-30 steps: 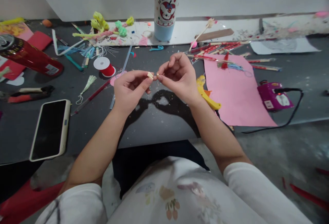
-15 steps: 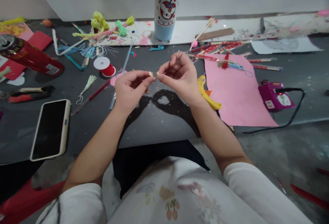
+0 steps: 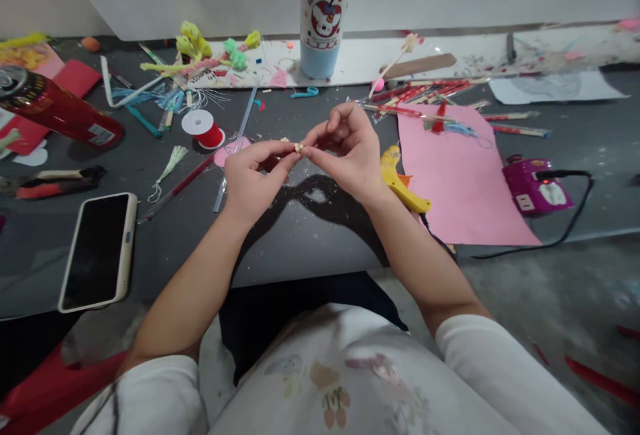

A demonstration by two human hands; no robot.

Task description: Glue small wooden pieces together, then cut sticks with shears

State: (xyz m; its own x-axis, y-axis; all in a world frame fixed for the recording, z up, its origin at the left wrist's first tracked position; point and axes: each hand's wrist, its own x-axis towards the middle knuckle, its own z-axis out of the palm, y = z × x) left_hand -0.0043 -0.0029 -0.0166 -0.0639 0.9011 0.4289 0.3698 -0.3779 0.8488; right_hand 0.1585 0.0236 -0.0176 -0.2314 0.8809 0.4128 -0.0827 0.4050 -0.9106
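Over the dark table's front half, my left hand [image 3: 257,178] and my right hand [image 3: 347,152] meet at the fingertips. Between them is a small cream-coloured piece [image 3: 299,148], too small to name. Thumb and forefinger of my left hand pinch it from the left. My right hand's thumb and forefinger press at its right side, the other fingers curled; any separate bit in that pinch is hidden. A yellow glue gun [image 3: 407,188] lies just right of my right wrist. Close to my left hand are a clear strip [image 3: 245,122] and a spool of red thread [image 3: 215,136].
A bottle [image 3: 325,28] stands at the back. Leftward lie a red can [image 3: 65,112], pliers [image 3: 55,182] and a phone [image 3: 97,252]. On the right are a pink sheet [image 3: 455,182], several wrapped sticks [image 3: 425,95] and a purple power box [image 3: 537,188] with a black cable.
My fingertips, a little apart before, have come together. The tiny bit at my right fingertips has moved left to the piece in my left hand.
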